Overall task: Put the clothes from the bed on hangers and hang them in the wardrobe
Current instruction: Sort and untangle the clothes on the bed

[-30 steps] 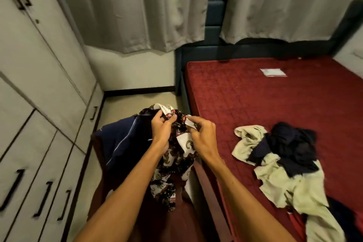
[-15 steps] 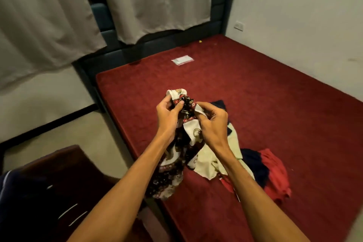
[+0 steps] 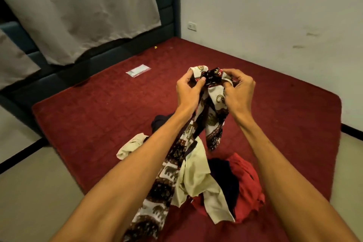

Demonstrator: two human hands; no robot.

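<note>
I hold a patterned garment [image 3: 167, 179], black, white and red with elephant prints, up over the red bed [image 3: 98, 114]. My left hand [image 3: 189, 89] pinches its bunched top edge. My right hand [image 3: 238, 89] grips the same top edge right beside it. The cloth hangs down between my forearms. Beneath it on the bed lies a pile of clothes: a cream garment [image 3: 196, 179], a dark navy one [image 3: 225, 177] and a red one [image 3: 247, 184]. No hanger and no wardrobe are in view.
A small white packet [image 3: 138, 70] lies on the bed near the dark headboard [image 3: 167, 12]. Grey curtains [image 3: 78, 12] hang behind. A white wall [image 3: 275, 15] with a socket [image 3: 192, 25] borders the bed's right side. Beige floor [image 3: 29, 182] lies to the left.
My view has swung right, from the wardrobe and chair to over the bed. Both hands kept their hold on the patterned garment, which now hangs above the clothes pile.
</note>
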